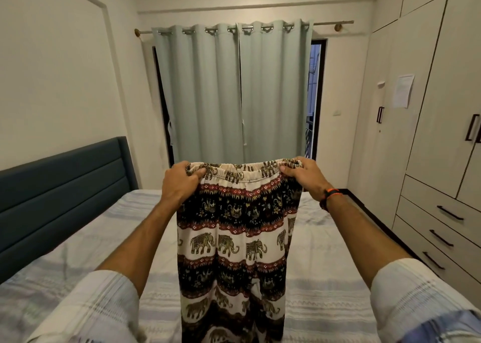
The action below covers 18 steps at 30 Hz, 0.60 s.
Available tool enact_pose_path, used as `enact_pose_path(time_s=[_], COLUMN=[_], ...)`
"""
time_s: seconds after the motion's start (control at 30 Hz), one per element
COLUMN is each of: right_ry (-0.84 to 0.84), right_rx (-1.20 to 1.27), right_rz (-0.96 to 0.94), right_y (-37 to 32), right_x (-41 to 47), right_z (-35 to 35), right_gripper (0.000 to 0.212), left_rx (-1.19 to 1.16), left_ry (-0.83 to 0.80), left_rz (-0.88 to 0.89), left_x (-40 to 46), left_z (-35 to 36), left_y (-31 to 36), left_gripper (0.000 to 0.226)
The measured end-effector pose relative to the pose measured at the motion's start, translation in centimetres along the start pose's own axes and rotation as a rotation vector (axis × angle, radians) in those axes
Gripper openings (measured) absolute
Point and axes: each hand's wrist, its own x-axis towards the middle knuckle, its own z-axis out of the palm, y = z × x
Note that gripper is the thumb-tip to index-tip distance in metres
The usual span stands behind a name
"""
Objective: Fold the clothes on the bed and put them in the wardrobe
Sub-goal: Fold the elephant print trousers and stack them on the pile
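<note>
Trousers (pixel 234 238), elephant-printed in black, cream and red, hang full length in the air above the bed (pixel 325 277), held up by the elastic waistband; left hand (pixel 179 184) grips the waistband's left end with fingers curled over the gathered edge and thumb pressed on the front; right hand (pixel 303 174) grips the right end likewise, a dark and orange band on its wrist; both arms are stretched forward, sleeves pushed to the elbow; the lower legs of the garment run out of view at the bottom edge, so whether they touch the sheet cannot be told. Wardrobe (pixel 442 108) stands along the right wall, doors shut, drawers below; pale green curtains (pixel 234 95) hang closed beyond the bed; blue headboard (pixel 65 186) sits at left. Judgement: folding has not yet begun on this piece. Risks: the two legs appear to overlap unevenly, so a fold made straight from this hold would likely set in a twist; thin slippery cloth may slide out of one grip when the hands come together; the shut doors will need a free hand later, and a loosely folded piece could fall open then.
</note>
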Motion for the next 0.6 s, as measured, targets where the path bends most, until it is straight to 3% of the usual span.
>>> enact_pose_path(time_s=[0.17, 0.4, 0.5, 0.6], right_ry=[-0.015, -0.096, -0.254, -0.447], right_rx=[-0.040, -0.043, 0.101, 0.322], right_rz=[-0.042, -0.010, 0.017, 0.094], right_y=[-0.8, -1.1, -1.9, -2.3], right_x=[-0.5, -1.6, -2.4, -2.8], right_z=[0.2, -0.7, -2.3, -3.9], right_gripper=[0.017, 0.029, 0.023, 0.028], left_rx=[0.017, -0.054, -0.360, -0.764], left_ry=[0.015, -0.058, -0.206, -0.396], left_rz=[-0.006, 0.003, -0.100, -0.330], left_x=[-0.2, -0.4, -1.1, -1.9], left_z=[-0.1, -0.5, -1.8, -3.3], left_y=[0.5, 0.1, 0.6, 1.2], left_gripper=[0.032, 0.028, 0.028, 0.018])
